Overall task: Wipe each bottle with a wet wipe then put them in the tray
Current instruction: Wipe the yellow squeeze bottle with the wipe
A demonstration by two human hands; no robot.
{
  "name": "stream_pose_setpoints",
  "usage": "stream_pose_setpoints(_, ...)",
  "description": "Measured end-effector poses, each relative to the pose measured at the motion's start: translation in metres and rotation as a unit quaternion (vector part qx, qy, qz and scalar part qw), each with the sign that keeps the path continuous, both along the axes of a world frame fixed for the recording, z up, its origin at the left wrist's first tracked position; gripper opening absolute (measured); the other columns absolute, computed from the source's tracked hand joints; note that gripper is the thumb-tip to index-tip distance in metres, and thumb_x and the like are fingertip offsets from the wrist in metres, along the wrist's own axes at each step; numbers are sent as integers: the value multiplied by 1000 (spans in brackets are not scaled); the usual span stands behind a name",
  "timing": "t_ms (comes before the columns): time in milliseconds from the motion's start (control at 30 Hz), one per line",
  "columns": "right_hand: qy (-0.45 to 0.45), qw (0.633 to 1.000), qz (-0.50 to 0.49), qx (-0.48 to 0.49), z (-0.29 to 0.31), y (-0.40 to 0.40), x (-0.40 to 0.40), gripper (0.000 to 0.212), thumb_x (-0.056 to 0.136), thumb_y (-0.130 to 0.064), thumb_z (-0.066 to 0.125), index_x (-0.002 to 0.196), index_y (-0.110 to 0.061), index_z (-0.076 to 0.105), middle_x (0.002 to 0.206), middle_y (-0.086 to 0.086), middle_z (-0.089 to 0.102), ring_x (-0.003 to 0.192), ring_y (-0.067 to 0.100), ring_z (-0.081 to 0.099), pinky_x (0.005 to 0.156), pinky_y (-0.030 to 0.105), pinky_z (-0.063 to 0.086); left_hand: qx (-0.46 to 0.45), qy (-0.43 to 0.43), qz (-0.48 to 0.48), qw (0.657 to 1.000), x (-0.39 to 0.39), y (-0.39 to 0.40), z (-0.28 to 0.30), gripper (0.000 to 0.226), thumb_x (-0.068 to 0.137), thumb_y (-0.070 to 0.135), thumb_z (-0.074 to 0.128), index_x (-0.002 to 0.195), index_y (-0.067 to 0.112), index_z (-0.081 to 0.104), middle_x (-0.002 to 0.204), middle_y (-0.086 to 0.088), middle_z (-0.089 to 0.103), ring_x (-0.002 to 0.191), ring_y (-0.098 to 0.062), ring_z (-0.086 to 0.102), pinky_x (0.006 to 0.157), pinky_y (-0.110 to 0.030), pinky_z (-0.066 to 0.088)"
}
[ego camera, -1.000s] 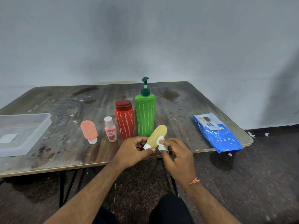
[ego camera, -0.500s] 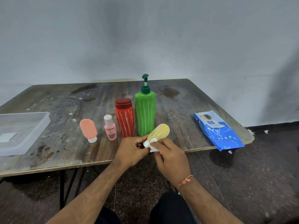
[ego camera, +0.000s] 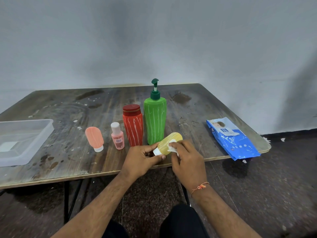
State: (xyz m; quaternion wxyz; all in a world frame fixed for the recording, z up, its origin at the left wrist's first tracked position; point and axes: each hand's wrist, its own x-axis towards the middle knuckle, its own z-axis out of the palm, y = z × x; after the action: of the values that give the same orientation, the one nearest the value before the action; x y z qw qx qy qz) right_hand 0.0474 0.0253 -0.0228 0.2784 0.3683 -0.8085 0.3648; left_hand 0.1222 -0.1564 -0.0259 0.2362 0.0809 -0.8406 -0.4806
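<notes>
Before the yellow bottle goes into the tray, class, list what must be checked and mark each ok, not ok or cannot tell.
1. left hand grips yellow bottle at its cap end: ok.
2. right hand presses wet wipe on the bottle: ok.
3. Bottle wiped all round: cannot tell.
4. tray has room for bottles: ok.
5. Path left to the tray free: not ok, four bottles stand between.

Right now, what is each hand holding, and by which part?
The left hand grips the yellow bottle at its white cap end. The right hand presses a wet wipe against the bottle's body.
</notes>
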Motion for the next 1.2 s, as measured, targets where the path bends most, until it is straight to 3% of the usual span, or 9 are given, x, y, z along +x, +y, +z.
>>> stream_pose_setpoints(200, 27, 995, 65, 76, -4, -2, 11, 28, 95, -20, 57, 116, -15, 75, 103, -2, 64, 78, 17, 63, 65, 31, 56, -19, -7, -10, 1000, -2, -2, -5, 47, 85, 3, 83, 129, 21, 74, 80, 37, 71, 58, 12, 53, 61, -9, 44)
stream_pose_setpoints(400, 15, 997, 18, 73, 7, 5, -1, 25, 92, -21, 62, 112, -16, 76, 105, -1, 66, 83, 21, 67, 68, 36, 59, 4, 9, -7, 1000, -2, 3, -5, 46, 84, 15, 89, 128, 19, 75, 75, 21, 77, 51, 8, 51, 54, -11, 42)
stream_pose_setpoints(567, 9, 998, -11, 67, 9, -8, 3, 23, 86, -10, 70, 109, -11, 74, 106, 5, 67, 81, 25, 69, 65, 39, 60, -36, 22, -3, 999, -2, 4, -6, 44, 85, 16, 89, 127, 23, 76, 64, 33, 67, 47, 10, 47, 53, -8, 37)
stream_pose_setpoints(633, 9, 997, 1, 81, 10, -15, 8, 22, 87, -12, 67, 108, -11, 73, 102, 5, 64, 76, 26, 67, 61, 39, 59, -55, 24, 2, 998, -1, 4, -5, 45, 85, 14, 88, 127, 23, 75, 72, 34, 70, 51, 13, 52, 57, -6, 39)
stream_pose_setpoints(767, 21, 990, 44, 131, 7, -17, 20, 21, 86, -8, 74, 106, -13, 74, 97, 2, 62, 70, 21, 62, 58, 33, 54, -58, 33, 8, 998, 1, 5, -2, 53, 84, 8, 87, 129, 30, 68, 99, 45, 66, 93, 18, 68, 83, -6, 52)
stream_pose_setpoints(900, -6, 992, 18, 125, 9, -7, 12, 21, 91, -15, 68, 110, -15, 74, 103, 0, 65, 78, 21, 65, 66, 36, 58, -66, 43, 10, 997, 1, 4, -6, 45, 87, 15, 86, 129, 26, 74, 99, 23, 79, 67, 16, 61, 67, -13, 52)
stream_pose_setpoints(1000, -23, 995, -23, 91, 13, -4, 3, 21, 86, -9, 72, 107, -14, 75, 106, 4, 68, 82, 25, 69, 70, 38, 59, -72, 59, 18, 995, 1, 6, -6, 46, 85, 15, 89, 129, 17, 75, 104, 12, 80, 77, 18, 66, 72, -4, 48)
stream_pose_setpoints(1067, -27, 995, -28, 90, 16, -9, 1, 21, 86, -6, 71, 106, -12, 75, 107, 5, 68, 83, 27, 69, 70, 40, 60, -84, 64, 21, 994, 2, 8, -5, 46, 84, 15, 89, 128, 16, 75, 97, 16, 78, 78, 18, 67, 71, -2, 47)
stream_pose_setpoints(1200, -21, 994, -16, 108, 17, -20, 6, 20, 88, -7, 70, 106, -12, 74, 104, 3, 64, 78, 25, 68, 64, 39, 60, -97, 72, 21, 992, 2, 8, -7, 49, 85, 18, 89, 131, 23, 75, 104, 19, 78, 91, 12, 72, 80, -14, 59)
